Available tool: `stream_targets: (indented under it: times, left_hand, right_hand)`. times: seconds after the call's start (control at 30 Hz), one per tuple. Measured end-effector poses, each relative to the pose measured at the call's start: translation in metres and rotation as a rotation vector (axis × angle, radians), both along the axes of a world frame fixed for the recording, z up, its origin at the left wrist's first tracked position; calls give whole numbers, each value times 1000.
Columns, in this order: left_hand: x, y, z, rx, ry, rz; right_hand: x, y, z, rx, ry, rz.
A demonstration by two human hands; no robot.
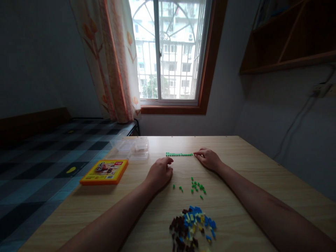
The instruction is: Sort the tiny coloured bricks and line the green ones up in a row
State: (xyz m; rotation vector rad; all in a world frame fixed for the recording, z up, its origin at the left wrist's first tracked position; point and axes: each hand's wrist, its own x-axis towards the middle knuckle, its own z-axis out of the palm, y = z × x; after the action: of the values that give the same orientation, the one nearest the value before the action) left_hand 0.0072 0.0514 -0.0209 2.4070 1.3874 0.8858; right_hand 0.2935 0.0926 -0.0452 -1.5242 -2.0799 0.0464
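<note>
A person's right hand (208, 159) rests on a pale wooden tabletop (249, 182) with its fingers drawn together against one end of a row of green bricks (179, 154). The row runs straight away from that grip toward the left hand (160, 172), laid piece against piece in a single line. Whether the right grip pinches the end brick or only touches it cannot be told from here. The left hand lies loosely curled just short of the row's far end and a little nearer the body, its grip released and nothing showing in it. It seems placed to brace the line from that side. Between the two grips and closer to the person lie loose green bricks (196, 187), scattered and apart from one another. Nearer still sits a mixed pile (191, 224) of blue, brown and yellow pieces, kept separate from the green, which suggests a sorting by colour. Well out past the left grip a yellow box (105, 171) lies flat near the tabletop's edge, with a clear plastic tray (133, 147) just beyond it — both out of the hands' way. A barred window (170, 49) lights the scene from ahead.
</note>
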Motion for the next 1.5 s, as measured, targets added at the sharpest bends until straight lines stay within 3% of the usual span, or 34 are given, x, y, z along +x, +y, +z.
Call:
stream_targets:
  times: [1.5]
  left_hand:
    - [0, 0, -1, 3, 30, -1]
  right_hand:
    - [-2, -1, 0, 29, 2, 30]
